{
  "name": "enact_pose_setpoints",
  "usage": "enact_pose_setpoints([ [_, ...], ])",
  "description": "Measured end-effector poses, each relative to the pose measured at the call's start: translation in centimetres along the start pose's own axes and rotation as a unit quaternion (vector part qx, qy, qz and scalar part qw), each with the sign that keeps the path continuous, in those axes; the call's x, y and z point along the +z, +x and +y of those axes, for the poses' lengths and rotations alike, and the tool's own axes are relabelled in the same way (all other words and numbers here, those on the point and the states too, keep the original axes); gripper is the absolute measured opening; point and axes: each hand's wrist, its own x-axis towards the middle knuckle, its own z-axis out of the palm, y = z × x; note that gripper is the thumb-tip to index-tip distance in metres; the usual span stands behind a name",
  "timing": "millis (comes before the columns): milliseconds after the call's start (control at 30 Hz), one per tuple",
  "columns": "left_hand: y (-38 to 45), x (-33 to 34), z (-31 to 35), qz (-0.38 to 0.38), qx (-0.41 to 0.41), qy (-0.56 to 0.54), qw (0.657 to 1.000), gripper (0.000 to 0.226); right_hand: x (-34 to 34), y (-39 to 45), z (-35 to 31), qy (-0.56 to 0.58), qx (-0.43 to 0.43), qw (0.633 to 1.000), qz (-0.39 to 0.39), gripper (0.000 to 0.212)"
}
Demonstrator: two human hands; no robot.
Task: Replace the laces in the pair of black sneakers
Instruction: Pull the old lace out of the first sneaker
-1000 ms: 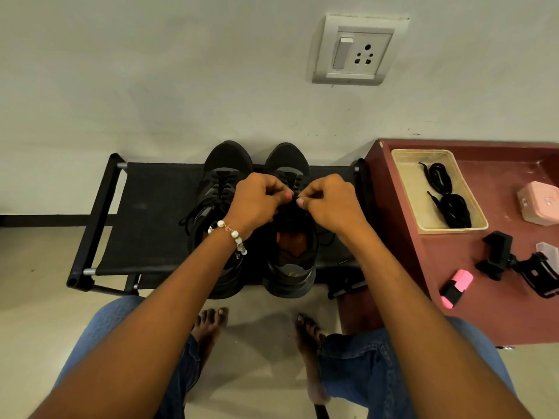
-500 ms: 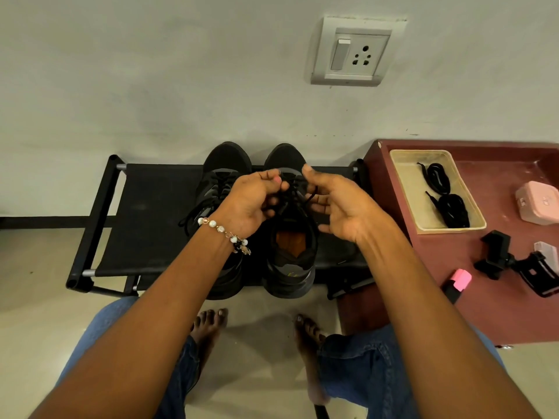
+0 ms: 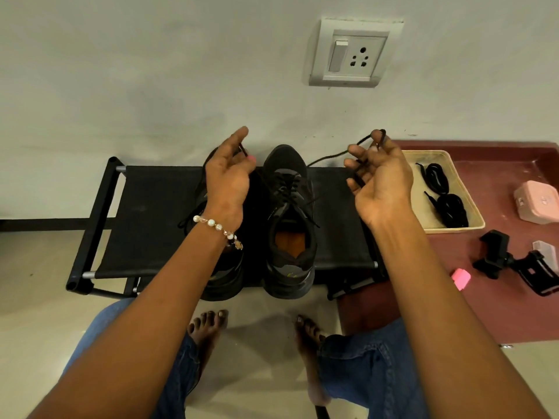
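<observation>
Sitting before a low black bench (image 3: 151, 213) set against the wall, a person works at two black sneakers standing side by side on it, toes toward the wall. Furthest left, the left sneaker (image 3: 222, 276) is mostly hidden behind the left forearm, its lace hanging loose over the side. The left hand (image 3: 227, 176) is raised above it, fingers pinched on one end of the lace (image 3: 329, 154). At centre, the right sneaker (image 3: 289, 213) has its lace crossed through the eyelets, the knot apparently undone. The right hand (image 3: 379, 179) is lifted beside it, fingers curled around the other end, which loops over the fingertips. Judging by this, the old lace is being loosened for removal; it should go best by easing each crossing slack from the top eyelets downward, rather than tugging both ends, which would only tighten it. Further right, a beige tray (image 3: 476, 220) on a maroon table (image 3: 499, 313) holds two coiled black replacement laces (image 3: 447, 204), within easy reach.
</observation>
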Motion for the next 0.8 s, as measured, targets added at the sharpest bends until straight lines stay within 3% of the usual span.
enact_pose_setpoints([
  [67, -0.3, 0.2, -0.4, -0.011, 0.028, 0.170, 0.985, 0.050, 0.1, 0.5, 0.7, -0.113, -0.030, 0.993, 0.027, 0.035],
  [133, -0.9, 0.5, -0.8, -0.016, 0.062, 0.327, 0.943, 0.051, -0.1, 1.0, 1.6, -0.271, -0.042, 0.961, 0.039, 0.042],
  [267, -1.3, 0.6, -1.2, -0.017, 0.125, 0.552, 0.824, 0.060, -0.3, 0.1, 2.4, -0.568, -0.075, 0.819, -0.031, 0.034],
  [333, -1.7, 0.6, -1.4, 0.001, 0.137, 0.649, 0.749, 0.064, 0.1, -0.7, 2.2, -0.621, -0.089, 0.773, -0.100, 0.027],
  [400, -2.2, 0.7, -1.1, 0.035, 0.139, 0.719, 0.680, 0.058, 0.4, -1.2, 2.2, -0.635, -0.043, 0.753, -0.165, 0.027],
  [467, -2.5, 0.9, -0.7, 0.050, 0.157, 0.746, 0.645, 0.036, 0.6, -1.3, 2.8, -0.663, -0.006, 0.723, -0.197, 0.039],
  [533, -2.1, 1.1, -0.7, -0.019, 0.177, 0.727, 0.663, 0.028, 0.6, -1.2, 3.5, -0.694, -0.004, 0.695, -0.191, 0.049],
  [633, -1.7, 1.2, -0.7, -0.168, 0.163, 0.639, 0.733, 0.026, 0.6, -1.2, 4.1, -0.715, -0.013, 0.677, -0.175, 0.048],
  [733, -1.4, 1.1, -1.0, -0.181, 0.170, 0.593, 0.766, 0.017, 0.4, -1.2, 4.2, -0.708, 0.002, 0.686, -0.170, 0.049],
  [800, -1.4, 1.0, -1.2, -0.139, 0.169, 0.564, 0.796, 0.013, 0.3, -1.1, 4.2, -0.694, 0.014, 0.700, -0.167, 0.050],
])
